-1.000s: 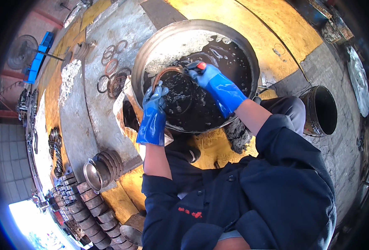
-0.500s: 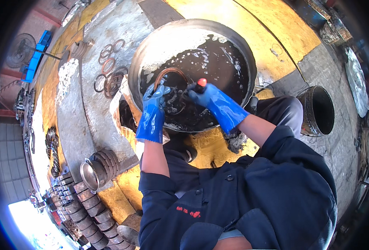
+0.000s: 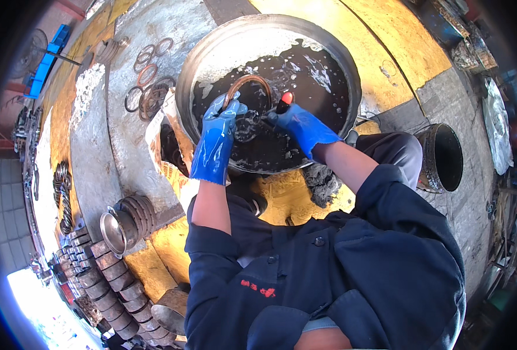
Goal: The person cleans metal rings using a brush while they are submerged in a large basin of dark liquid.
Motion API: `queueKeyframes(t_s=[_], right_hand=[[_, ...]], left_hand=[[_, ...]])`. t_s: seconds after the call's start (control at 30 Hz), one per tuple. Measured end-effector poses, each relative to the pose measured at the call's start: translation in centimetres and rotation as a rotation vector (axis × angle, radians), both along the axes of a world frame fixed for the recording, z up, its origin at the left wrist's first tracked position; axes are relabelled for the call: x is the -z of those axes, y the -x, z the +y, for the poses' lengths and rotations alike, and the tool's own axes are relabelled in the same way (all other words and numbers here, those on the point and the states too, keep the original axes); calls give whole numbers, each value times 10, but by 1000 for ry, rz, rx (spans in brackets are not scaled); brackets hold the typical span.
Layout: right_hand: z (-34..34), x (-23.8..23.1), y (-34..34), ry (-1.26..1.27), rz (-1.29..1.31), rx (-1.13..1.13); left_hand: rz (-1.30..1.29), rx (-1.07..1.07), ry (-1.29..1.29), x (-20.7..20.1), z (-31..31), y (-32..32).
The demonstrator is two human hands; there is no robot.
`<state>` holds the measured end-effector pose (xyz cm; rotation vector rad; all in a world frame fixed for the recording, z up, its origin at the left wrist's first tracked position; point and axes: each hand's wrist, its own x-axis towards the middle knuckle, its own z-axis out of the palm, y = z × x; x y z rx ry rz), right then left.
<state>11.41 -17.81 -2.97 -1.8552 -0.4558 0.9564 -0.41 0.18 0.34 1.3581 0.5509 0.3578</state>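
Observation:
My left hand [image 3: 220, 119], in a blue rubber glove, grips a brown ring [image 3: 251, 80] by its left side. The ring is tilted over a wide round metal basin [image 3: 183, 87] of dark liquid [image 3: 322, 105] with pale suds. My right hand [image 3: 298, 123], gloved the same way, is closed around a black tool handle with a red end [image 3: 286, 100]. That handle's working end points toward the ring's right side; its kind cannot be made out, nor whether it touches the ring. The ring's lower part blends into the dark liquid.
Several similar rings [image 3: 147, 74] lie on the floor left of the basin, beside an opened sack [image 3: 171, 125]. At right stands a dark bucket [image 3: 445, 157]. Stacked metal cylinders [image 3: 121, 280] and round metal parts [image 3: 118, 230] stand at lower left. A clear plastic sheet [image 3: 496, 125] lies far right.
The ring has been raised slightly and tipped more upright, with my left hand still on it. My right hand keeps the tool and has shifted a little; the whole view has moved slightly.

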Motion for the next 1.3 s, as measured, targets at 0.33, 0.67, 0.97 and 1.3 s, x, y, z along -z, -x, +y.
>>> queueKeyframes(t_s=[0.33, 0.67, 0.97, 1.3], right_hand=[[-18, -20, 14, -507, -258, 190], [-8, -8, -46, -286, -485, 274], [-19, 1, -12, 124, 35, 234], [-42, 3, 3, -241, 261, 409]], left_hand=[[88, 18, 201, 5, -4, -14], [25, 89, 314, -6, 2, -5], [-49, 81, 255, -1, 8, 5], [-109, -164, 223, -11, 7, 3]])
